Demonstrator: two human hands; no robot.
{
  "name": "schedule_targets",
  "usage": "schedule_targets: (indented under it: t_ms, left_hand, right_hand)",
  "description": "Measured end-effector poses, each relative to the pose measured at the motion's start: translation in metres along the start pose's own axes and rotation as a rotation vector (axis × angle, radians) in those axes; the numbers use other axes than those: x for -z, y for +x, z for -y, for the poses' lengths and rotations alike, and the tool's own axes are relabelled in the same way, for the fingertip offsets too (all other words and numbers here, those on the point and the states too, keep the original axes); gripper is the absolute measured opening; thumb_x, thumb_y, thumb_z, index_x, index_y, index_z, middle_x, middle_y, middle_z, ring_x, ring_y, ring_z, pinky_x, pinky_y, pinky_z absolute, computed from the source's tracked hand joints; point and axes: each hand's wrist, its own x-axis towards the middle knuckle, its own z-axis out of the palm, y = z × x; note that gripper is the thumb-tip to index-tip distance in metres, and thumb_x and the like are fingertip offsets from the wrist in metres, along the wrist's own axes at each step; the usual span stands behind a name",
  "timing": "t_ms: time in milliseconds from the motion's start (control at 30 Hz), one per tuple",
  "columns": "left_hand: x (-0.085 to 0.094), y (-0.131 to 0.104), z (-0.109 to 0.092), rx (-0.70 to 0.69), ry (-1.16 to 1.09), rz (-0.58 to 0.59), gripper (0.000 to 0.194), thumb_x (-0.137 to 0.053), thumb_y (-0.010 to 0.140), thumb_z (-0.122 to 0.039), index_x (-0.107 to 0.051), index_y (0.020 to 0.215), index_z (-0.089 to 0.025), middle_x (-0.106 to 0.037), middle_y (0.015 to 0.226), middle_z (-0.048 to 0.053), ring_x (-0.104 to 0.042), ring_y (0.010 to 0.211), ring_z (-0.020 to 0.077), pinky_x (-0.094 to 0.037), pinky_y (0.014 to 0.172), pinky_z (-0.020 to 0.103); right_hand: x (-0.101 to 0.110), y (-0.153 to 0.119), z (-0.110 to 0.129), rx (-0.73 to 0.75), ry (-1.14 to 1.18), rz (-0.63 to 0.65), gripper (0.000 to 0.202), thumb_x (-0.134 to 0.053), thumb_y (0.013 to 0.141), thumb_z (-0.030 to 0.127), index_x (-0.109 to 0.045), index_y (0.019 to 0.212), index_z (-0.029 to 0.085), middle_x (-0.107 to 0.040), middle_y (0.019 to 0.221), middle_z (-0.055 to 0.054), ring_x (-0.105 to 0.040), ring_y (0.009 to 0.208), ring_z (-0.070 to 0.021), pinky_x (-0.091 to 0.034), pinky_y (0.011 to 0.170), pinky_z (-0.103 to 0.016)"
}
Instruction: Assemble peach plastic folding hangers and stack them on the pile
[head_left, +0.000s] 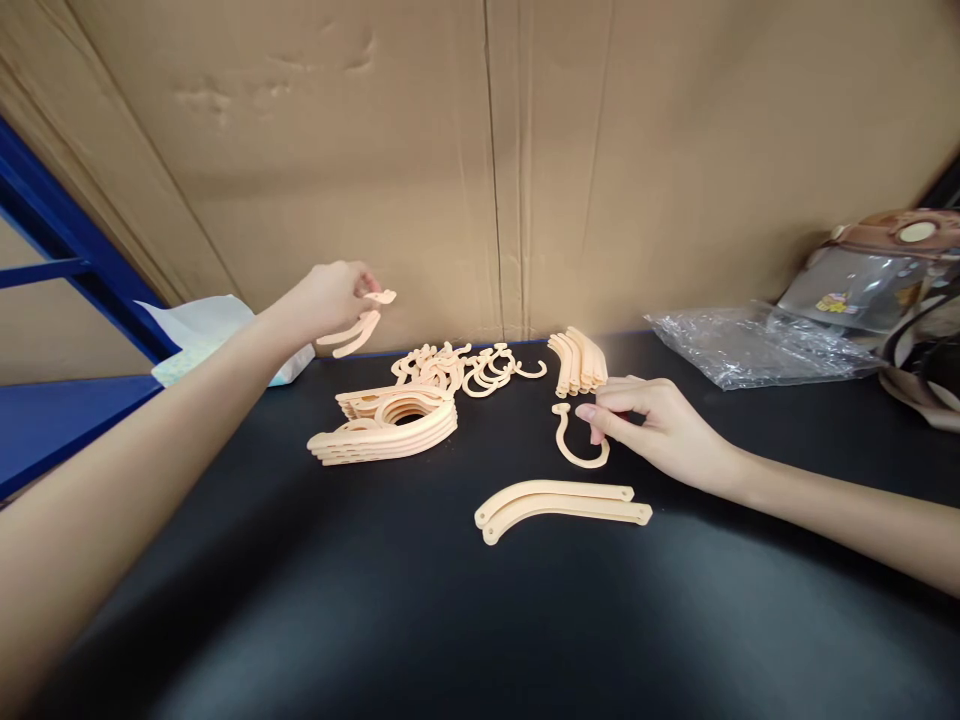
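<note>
My left hand (335, 300) is raised at the back left, its fingers closed on a small peach plastic hanger piece (361, 335) with curved strips hanging below. Low over the black table, my right hand (660, 430) pinches a peach hanger hook (574, 450) between thumb and fingers. Two curved hanger arms (562, 492) lie side by side in front of it. Just behind the right hand is a bundle of more curved arms (576, 360). A neat stack of larger hanger parts (386, 445) lies below my left hand, with a heap of loose hooks (442, 365) behind it.
A cardboard wall (420, 180) closes off the back of the black table (450, 630). Clear plastic wrap (750, 345) lies at the back right, beside a transparent bottle (847, 285) with a strap. A white-and-green packet (202, 335) stands left, near a blue frame (60, 220).
</note>
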Motion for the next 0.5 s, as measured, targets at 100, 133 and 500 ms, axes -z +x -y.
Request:
schedule_targets:
  t_ms: [100,133,500]
  left_hand:
    - [-0.002,-0.005,-0.034,-0.097,-0.037,-0.012,0.028,-0.056,0.084,-0.039,-0.058,0.095,-0.014,-0.063,0.087,0.004,-0.054,0.078,0.0170,-0.042,0.077,0.036]
    - [-0.005,-0.008,-0.047,-0.141,-0.078,0.019,0.027,-0.057,0.084,-0.039,-0.059,0.097,-0.015,-0.065,0.091,0.004,-0.057,0.082,0.0166,-0.044,0.077,0.033]
    - [-0.056,-0.068,-0.133,-0.428,-0.502,0.342,0.008,-0.055,0.089,-0.025,-0.060,0.093,-0.019,-0.068,0.086,-0.002,-0.064,0.080,0.0124,-0.044,0.067,0.021]
  right_hand:
    - [0.001,-0.001,0.001,-0.017,0.017,-0.032,0.037,-0.048,0.094,0.037,-0.061,0.064,0.018,-0.057,0.064,0.000,-0.052,0.065,-0.0132,-0.040,0.068,-0.028]
    - [0.001,-0.001,0.001,-0.027,0.028,-0.054,0.031,-0.049,0.093,0.037,-0.062,0.071,0.019,-0.059,0.069,0.000,-0.053,0.067,-0.0133,-0.040,0.067,-0.027]
    - [-0.001,-0.002,0.000,0.023,0.120,-0.073,0.023,-0.057,0.090,0.035,-0.056,0.111,0.025,-0.064,0.096,0.001,-0.059,0.085,-0.0138,-0.048,0.078,-0.027]
